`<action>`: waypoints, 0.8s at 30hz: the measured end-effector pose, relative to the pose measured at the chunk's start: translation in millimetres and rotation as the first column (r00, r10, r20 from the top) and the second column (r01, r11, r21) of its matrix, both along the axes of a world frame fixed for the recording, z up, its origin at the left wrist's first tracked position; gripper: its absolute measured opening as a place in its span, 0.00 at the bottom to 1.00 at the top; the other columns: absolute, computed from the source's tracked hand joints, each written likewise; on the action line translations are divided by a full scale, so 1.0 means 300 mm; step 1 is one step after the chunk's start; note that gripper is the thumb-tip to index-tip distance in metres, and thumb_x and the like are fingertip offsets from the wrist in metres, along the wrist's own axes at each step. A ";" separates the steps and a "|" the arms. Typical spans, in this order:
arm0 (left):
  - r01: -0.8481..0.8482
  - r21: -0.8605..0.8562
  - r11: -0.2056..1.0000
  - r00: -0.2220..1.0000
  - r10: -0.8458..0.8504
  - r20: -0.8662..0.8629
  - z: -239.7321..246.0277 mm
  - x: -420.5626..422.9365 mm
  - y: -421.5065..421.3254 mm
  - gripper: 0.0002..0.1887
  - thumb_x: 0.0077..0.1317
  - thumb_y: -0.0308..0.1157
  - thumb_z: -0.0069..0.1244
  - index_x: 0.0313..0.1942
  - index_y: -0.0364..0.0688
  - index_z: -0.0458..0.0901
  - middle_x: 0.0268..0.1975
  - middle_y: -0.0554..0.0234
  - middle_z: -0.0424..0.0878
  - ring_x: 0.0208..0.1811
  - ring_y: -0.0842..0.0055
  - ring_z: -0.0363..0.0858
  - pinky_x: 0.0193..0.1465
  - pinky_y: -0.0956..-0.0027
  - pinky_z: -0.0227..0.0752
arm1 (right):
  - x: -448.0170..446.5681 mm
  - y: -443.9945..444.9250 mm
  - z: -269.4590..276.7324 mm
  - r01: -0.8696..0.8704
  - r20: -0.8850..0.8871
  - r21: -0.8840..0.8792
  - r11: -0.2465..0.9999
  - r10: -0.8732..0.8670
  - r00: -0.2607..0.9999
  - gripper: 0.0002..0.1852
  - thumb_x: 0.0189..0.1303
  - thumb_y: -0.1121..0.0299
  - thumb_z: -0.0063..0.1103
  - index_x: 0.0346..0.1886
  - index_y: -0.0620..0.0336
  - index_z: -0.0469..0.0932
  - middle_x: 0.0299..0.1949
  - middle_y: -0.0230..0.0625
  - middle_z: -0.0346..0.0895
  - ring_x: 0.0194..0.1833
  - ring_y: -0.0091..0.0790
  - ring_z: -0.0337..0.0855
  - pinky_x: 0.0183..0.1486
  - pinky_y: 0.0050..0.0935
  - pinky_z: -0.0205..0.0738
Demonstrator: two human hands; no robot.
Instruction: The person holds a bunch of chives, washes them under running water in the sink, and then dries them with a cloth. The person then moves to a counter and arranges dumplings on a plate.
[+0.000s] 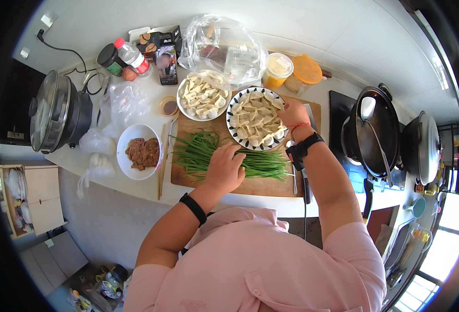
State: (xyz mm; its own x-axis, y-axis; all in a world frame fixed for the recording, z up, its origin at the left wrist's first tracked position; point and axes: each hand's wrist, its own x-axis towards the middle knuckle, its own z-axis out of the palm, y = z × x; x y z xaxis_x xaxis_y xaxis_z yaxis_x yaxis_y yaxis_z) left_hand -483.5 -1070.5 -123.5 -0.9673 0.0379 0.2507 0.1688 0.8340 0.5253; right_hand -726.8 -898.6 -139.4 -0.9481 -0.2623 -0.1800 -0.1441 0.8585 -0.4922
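Note:
A patterned plate (231,137) full of folded dumplings (257,117) is at the back of the wooden cutting board (186,183). My right hand (294,116) grips this plate at its right rim, its fingertips close to the outer dumplings. Across the board lies a bundle of green chives (264,165). My left hand (225,165) rests on the chives with fingers apart, holding nothing. Behind my right hand shows part of a metal blade (310,116). A spoon (294,175) lies by the chives' right end.
A second plate of dumplings (203,95) stands behind the board. On the left are a bowl (121,156) of minced filling (141,153), chopsticks (161,167), a sauce dish (168,106) and an electric pot (77,113). A wok (373,140) with a ladle (377,136) sits on the right.

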 end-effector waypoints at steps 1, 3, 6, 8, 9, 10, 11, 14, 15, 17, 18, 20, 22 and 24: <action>0.010 -0.007 1.000 1.000 -0.010 -0.006 -0.005 -0.004 0.000 0.19 0.52 0.29 0.60 0.46 0.40 0.80 0.56 0.54 0.76 0.62 0.55 0.71 0.63 0.49 0.66 | -0.006 -0.004 0.000 0.003 0.011 0.006 1.000 -0.003 1.000 0.14 0.47 0.65 0.63 0.35 0.64 0.81 0.39 0.53 0.83 0.45 0.55 0.82 0.48 0.43 0.77; 0.030 -0.027 0.999 0.999 -0.031 -0.018 -0.016 -0.009 0.000 0.19 0.52 0.29 0.60 0.47 0.40 0.81 0.57 0.53 0.77 0.62 0.53 0.72 0.62 0.49 0.67 | -0.020 -0.009 0.004 -0.016 0.034 0.042 0.999 0.015 0.999 0.15 0.45 0.65 0.63 0.35 0.64 0.82 0.38 0.54 0.83 0.44 0.55 0.83 0.48 0.43 0.77; 0.046 -0.026 0.999 0.999 -0.046 0.013 -0.033 -0.014 -0.004 0.19 0.53 0.29 0.59 0.47 0.39 0.81 0.58 0.52 0.76 0.62 0.54 0.73 0.62 0.49 0.67 | -0.042 -0.009 0.019 -0.080 0.042 0.122 0.989 0.075 0.996 0.17 0.43 0.62 0.65 0.34 0.65 0.83 0.37 0.54 0.83 0.43 0.54 0.84 0.47 0.42 0.78; 0.055 -0.031 0.998 0.995 -0.052 0.081 -0.041 -0.015 -0.008 0.19 0.55 0.31 0.57 0.49 0.40 0.81 0.60 0.55 0.75 0.65 0.59 0.70 0.65 0.49 0.64 | -0.050 -0.007 0.026 -0.039 0.089 0.099 0.994 0.030 0.996 0.16 0.40 0.61 0.69 0.31 0.63 0.82 0.33 0.48 0.84 0.39 0.48 0.84 0.44 0.38 0.78; 0.059 -0.041 0.997 0.989 -0.053 0.137 -0.044 -0.016 -0.010 0.19 0.56 0.31 0.56 0.50 0.40 0.81 0.61 0.56 0.74 0.66 0.61 0.69 0.66 0.49 0.63 | -0.053 -0.006 0.027 -0.022 0.105 0.092 0.996 0.013 0.994 0.16 0.39 0.61 0.71 0.30 0.61 0.81 0.31 0.46 0.84 0.36 0.45 0.84 0.42 0.36 0.78; 0.056 -0.033 0.998 0.991 -0.051 0.121 -0.046 -0.017 -0.011 0.19 0.56 0.32 0.56 0.50 0.40 0.81 0.61 0.56 0.75 0.66 0.62 0.69 0.66 0.49 0.63 | -0.054 -0.005 0.027 -0.013 0.117 0.083 0.996 0.003 0.993 0.16 0.39 0.61 0.71 0.30 0.61 0.81 0.31 0.43 0.84 0.35 0.43 0.84 0.42 0.35 0.78; 0.053 -0.033 0.998 0.990 -0.048 0.130 -0.047 -0.017 -0.012 0.19 0.57 0.32 0.56 0.50 0.39 0.81 0.61 0.57 0.75 0.66 0.62 0.69 0.66 0.49 0.63 | -0.054 -0.002 0.025 -0.010 0.111 0.066 0.998 0.003 0.994 0.16 0.39 0.61 0.71 0.30 0.61 0.81 0.31 0.43 0.84 0.35 0.42 0.84 0.42 0.34 0.78; 0.055 -0.029 0.998 0.990 -0.051 0.130 -0.047 -0.020 -0.016 0.20 0.56 0.32 0.56 0.50 0.38 0.81 0.60 0.57 0.75 0.66 0.63 0.69 0.66 0.50 0.63 | -0.056 0.007 0.012 0.007 0.110 0.006 1.000 -0.008 0.994 0.15 0.39 0.63 0.71 0.29 0.61 0.81 0.29 0.43 0.83 0.34 0.40 0.84 0.41 0.34 0.78; 0.058 -0.028 0.998 0.991 -0.054 0.126 -0.046 -0.021 -0.018 0.20 0.56 0.32 0.56 0.50 0.37 0.80 0.60 0.57 0.75 0.66 0.63 0.69 0.66 0.50 0.63 | -0.057 0.011 0.006 0.018 0.121 -0.019 1.000 -0.016 0.993 0.14 0.39 0.63 0.71 0.28 0.61 0.80 0.29 0.43 0.83 0.34 0.41 0.84 0.40 0.34 0.78; 0.049 -0.020 0.999 0.992 -0.046 0.117 -0.046 -0.024 -0.019 0.21 0.56 0.32 0.56 0.51 0.36 0.79 0.59 0.57 0.75 0.67 0.63 0.69 0.67 0.51 0.63 | -0.062 0.021 -0.005 0.025 0.136 -0.059 0.998 -0.016 0.991 0.14 0.39 0.64 0.71 0.27 0.62 0.80 0.28 0.43 0.83 0.33 0.40 0.83 0.39 0.34 0.78; 0.046 -0.016 0.999 0.993 -0.044 0.112 -0.046 -0.026 -0.018 0.22 0.56 0.32 0.56 0.51 0.36 0.79 0.59 0.57 0.75 0.67 0.62 0.69 0.67 0.51 0.63 | -0.065 0.026 -0.009 0.021 0.138 -0.074 0.997 -0.010 0.990 0.14 0.39 0.64 0.71 0.27 0.62 0.80 0.29 0.43 0.83 0.33 0.39 0.83 0.39 0.34 0.78; 0.047 -0.024 0.999 0.992 -0.044 0.122 -0.047 -0.031 -0.017 0.22 0.56 0.33 0.56 0.52 0.36 0.78 0.58 0.57 0.75 0.67 0.62 0.69 0.67 0.51 0.63 | -0.069 0.034 -0.019 0.017 0.146 -0.097 0.995 -0.003 0.989 0.14 0.39 0.64 0.71 0.28 0.63 0.80 0.29 0.42 0.83 0.33 0.39 0.83 0.39 0.33 0.78; 0.043 -0.017 0.999 0.992 -0.040 0.120 -0.048 -0.036 -0.016 0.22 0.55 0.32 0.57 0.51 0.35 0.78 0.58 0.56 0.76 0.66 0.60 0.70 0.66 0.51 0.64 | -0.070 0.038 -0.027 0.031 0.155 -0.103 0.994 -0.015 0.988 0.15 0.39 0.64 0.71 0.28 0.63 0.80 0.29 0.42 0.83 0.32 0.39 0.83 0.39 0.33 0.78; 0.032 0.006 0.999 0.994 -0.033 0.107 -0.049 -0.039 -0.016 0.22 0.54 0.31 0.59 0.50 0.35 0.79 0.57 0.56 0.77 0.64 0.58 0.73 0.63 0.49 0.67 | -0.070 0.040 -0.032 0.029 0.152 -0.102 0.994 -0.014 0.988 0.14 0.39 0.65 0.71 0.28 0.63 0.80 0.29 0.42 0.83 0.32 0.37 0.82 0.39 0.32 0.78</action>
